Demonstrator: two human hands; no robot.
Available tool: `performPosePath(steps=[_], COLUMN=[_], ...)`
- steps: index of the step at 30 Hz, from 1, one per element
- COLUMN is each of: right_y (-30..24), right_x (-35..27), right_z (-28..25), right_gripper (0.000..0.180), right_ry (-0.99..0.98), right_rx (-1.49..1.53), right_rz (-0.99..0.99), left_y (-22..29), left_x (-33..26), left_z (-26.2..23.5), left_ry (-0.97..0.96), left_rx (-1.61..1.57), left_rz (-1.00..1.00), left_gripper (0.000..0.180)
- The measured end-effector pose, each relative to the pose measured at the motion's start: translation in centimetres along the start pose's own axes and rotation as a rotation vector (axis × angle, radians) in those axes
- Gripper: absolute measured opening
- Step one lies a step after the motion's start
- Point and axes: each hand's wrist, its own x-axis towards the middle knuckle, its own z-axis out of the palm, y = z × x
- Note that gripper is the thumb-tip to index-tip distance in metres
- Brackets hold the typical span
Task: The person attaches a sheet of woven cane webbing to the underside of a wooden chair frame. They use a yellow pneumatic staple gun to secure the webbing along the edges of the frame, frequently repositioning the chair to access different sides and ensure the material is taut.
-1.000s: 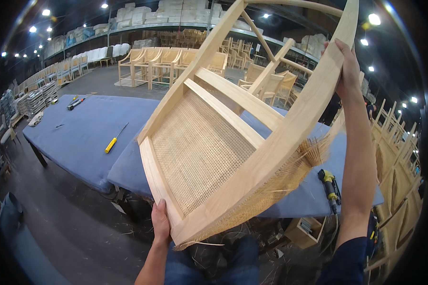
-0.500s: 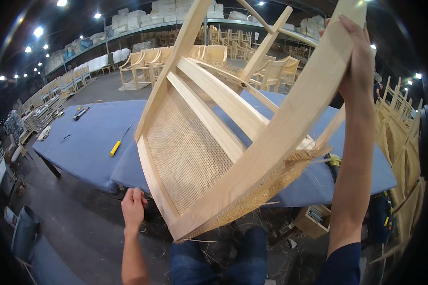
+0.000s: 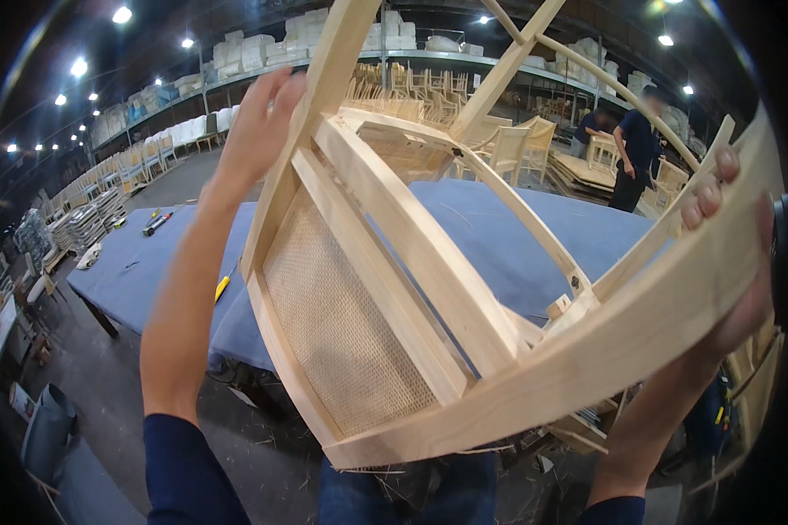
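Observation:
An unfinished pale wooden chair frame is held up tilted in front of me. Woven cane mesh fills its lower left panel, between wooden rails. My right hand wraps round the thick curved wooden member on the right, its fingertips showing over the upper edge. At the upper left, my left hand is raised beside the long left post, fingers extended and somewhat blurred. Whether it touches the post I cannot tell. Loose cane strands poke out under the frame's lower edge.
Behind the chair stands a blue padded table, bearing a yellow-handled screwdriver and a dark hand tool. Rolled grey material is at lower left. Two people work at the back right, one standing. More chairs stand beyond.
My left hand has risen from below the table edge to the left post. The right side of the chair has swung down and right, with my right hand still gripping it.

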Motion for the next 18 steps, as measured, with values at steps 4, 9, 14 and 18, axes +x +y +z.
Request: performPosePath(steps=[4, 9, 14, 18], right_y=[-0.7, -1.3, -1.6, -0.9], right_x=[-2.3, -5.7, -10.0, -15.2], right_z=[-2.8, -5.7, -6.2, -4.6], right_gripper=[0.056, 0.061, 0.066, 0.07], right_ry=[0.076, 0.188, 0.326, 0.436], right_rx=[-0.047, -0.185, -0.405, -0.602], right_rz=[-0.014, -0.038, -0.058, -0.043], left_y=[3.8, 6.6, 5.7, 5.8], left_x=[8.3, 11.0, 11.1, 10.7], left_z=[2.4, 3.9, 2.4, 0.9], left_ry=[0.038, -0.021, 0.075, 0.096], left_rx=[-0.1, 0.191, 0.501, 0.449], left_rz=[0.126, 0.129, 0.525, 0.584], left_gripper=[0.063, 0.032, 0.029, 0.027])
